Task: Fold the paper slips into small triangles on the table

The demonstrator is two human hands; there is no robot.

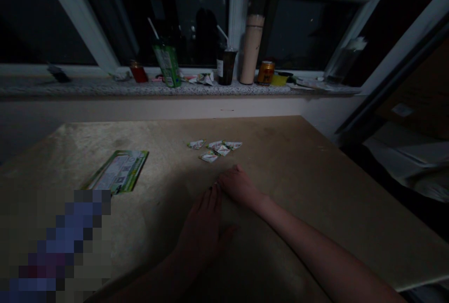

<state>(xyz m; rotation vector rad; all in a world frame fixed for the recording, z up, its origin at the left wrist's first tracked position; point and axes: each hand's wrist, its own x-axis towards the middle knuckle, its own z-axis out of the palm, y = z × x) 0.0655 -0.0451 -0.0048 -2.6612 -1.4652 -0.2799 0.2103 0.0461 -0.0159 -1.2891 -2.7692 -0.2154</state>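
Observation:
My left hand [205, 221] lies flat on the tabletop with its fingers stretched out and its thumb apart. Its fingertips meet the fingers of my right hand [238, 185], which is curled closed against the table. Whatever is between the right fingers, if anything, is hidden. Just beyond both hands is a loose group of several small white-and-green wrapped packets [221, 149], pointed at the corners. To the left, apart from my hands, lie flat green-and-white printed packages [121, 172], one overlapping another.
A pale table [280, 153] reaches to a granite windowsill [199, 90]. On the sill stand a green cup [167, 65], a dark cup with a straw [226, 67], a pink flask [251, 50], an orange can [265, 73] and a red jar [139, 73]. The lower left is pixelated.

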